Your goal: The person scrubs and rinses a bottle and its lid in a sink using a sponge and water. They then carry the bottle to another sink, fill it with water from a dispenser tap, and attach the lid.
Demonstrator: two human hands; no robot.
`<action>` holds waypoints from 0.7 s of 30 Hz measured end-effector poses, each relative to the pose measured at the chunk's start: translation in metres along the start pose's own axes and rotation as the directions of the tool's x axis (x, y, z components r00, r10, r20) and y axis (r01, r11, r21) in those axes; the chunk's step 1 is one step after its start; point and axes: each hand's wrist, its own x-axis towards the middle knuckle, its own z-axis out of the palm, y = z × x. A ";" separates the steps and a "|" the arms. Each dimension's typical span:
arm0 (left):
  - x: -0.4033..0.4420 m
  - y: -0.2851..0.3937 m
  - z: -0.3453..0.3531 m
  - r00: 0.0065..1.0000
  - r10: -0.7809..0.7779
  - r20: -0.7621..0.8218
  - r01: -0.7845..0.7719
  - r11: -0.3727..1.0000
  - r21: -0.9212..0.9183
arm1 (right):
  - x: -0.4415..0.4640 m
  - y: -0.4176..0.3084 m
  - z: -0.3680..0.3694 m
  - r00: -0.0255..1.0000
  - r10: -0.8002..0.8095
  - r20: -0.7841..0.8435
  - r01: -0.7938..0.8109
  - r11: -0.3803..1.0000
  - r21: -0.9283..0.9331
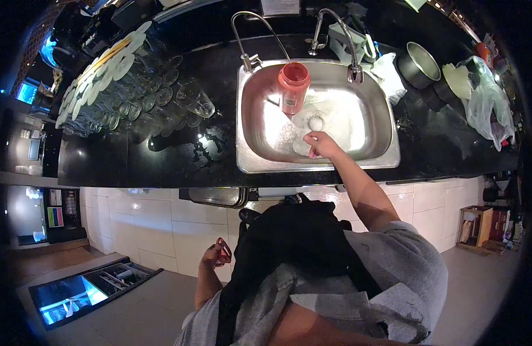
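My left hand [213, 256] hangs low beside my body, away from the counter, with its fingers wrapped round a red lid [223, 251] that looks ring-shaped. My right hand [322, 144] reaches over the near part of the steel sink [260, 151], its fingers curled closed. Whether anything is in them is hidden. A pale, see-through round shape [301, 146] shows just beside these fingers. Farther back in the basin a red translucent jug [293, 92] stands upright without a lid, its mouth under the thin left faucet [270, 29]. Near the drain [315, 123] the basin floor looks wet.
Several glasses [145, 98] and a row of white discs [113, 69] crowd the counter's left side. A spring-hose faucet [354, 72] overhangs the sink's right half. A metal pot [420, 63] and a clear plastic bag [488, 104] lie to the right.
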 end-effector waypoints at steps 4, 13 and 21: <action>0.001 0.000 0.004 0.994 -0.014 -0.105 0.010 0.999 -0.045 | -0.002 -0.001 -0.002 1.000 -0.031 0.000 0.031 0.997 -0.068; 0.005 -0.010 -0.009 0.999 0.034 -0.038 -0.035 0.999 -0.034 | -0.003 -0.005 0.000 1.000 -0.016 0.004 0.016 0.994 -0.113; -0.025 0.017 0.014 0.993 0.004 -0.117 -0.001 1.000 0.028 | 0.012 0.013 -0.001 0.999 0.001 0.053 -0.006 0.996 0.093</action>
